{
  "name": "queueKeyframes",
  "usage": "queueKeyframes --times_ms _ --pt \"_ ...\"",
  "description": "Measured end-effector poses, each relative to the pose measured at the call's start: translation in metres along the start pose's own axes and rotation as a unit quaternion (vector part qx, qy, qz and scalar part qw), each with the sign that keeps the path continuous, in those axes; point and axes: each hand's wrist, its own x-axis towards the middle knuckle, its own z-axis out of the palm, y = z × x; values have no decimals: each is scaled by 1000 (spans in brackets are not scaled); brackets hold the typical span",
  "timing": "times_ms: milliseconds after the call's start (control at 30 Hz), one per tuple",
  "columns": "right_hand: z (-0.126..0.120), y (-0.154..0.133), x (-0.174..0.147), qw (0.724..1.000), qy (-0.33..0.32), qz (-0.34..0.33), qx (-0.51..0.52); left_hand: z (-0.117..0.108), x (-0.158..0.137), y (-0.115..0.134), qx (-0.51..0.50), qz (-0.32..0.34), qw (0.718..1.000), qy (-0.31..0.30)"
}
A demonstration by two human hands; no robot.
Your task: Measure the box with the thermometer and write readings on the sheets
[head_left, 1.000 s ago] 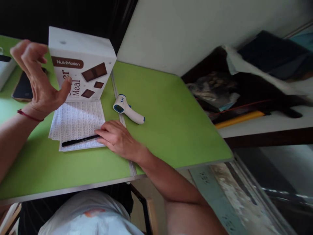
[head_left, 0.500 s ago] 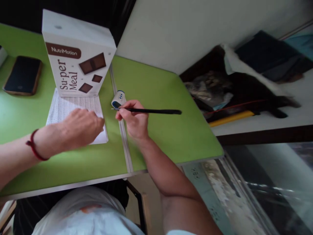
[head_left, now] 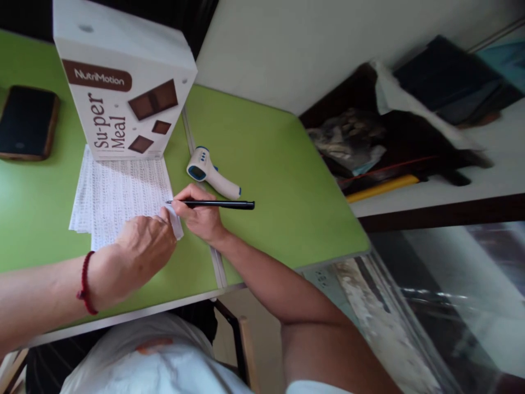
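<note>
Near the lower right corner of the handwritten sheets of paper [head_left: 127,191] my left hand [head_left: 145,241] is closed, fingers curled around the right edge of the top sheet; its thumb is hidden. A black pen [head_left: 229,204] is pinched in my right hand [head_left: 203,216], lying nearly level with its tip at the paper's right edge. The fingertips of both hands are close together there, and that edge looks slightly raised. Just beyond my right hand lies a white and blue infrared thermometer [head_left: 215,178].
A white NutriMotion box [head_left: 123,93] stands on the back part of the sheets. At the left a dark phone [head_left: 28,123] lies on the green table [head_left: 262,158]. To the right, a shelf [head_left: 394,202] holds dark bags, cloth and a yellow object [head_left: 381,187].
My right hand has moved left with the pen to the paper's edge, uncovering the thermometer. The left hand has come nearer and lower. The sheets are now fanned apart, the top one shifted.
</note>
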Motion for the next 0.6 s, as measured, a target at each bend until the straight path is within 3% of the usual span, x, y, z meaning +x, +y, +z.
queueKeyframes --times_ms 367,600 --pt "0 1 -2 999 -26 -8 -20 1 -4 4 60 22 998 14" --pt "0 1 -2 999 -31 -2 -8 1 -6 4 29 9 999 35"
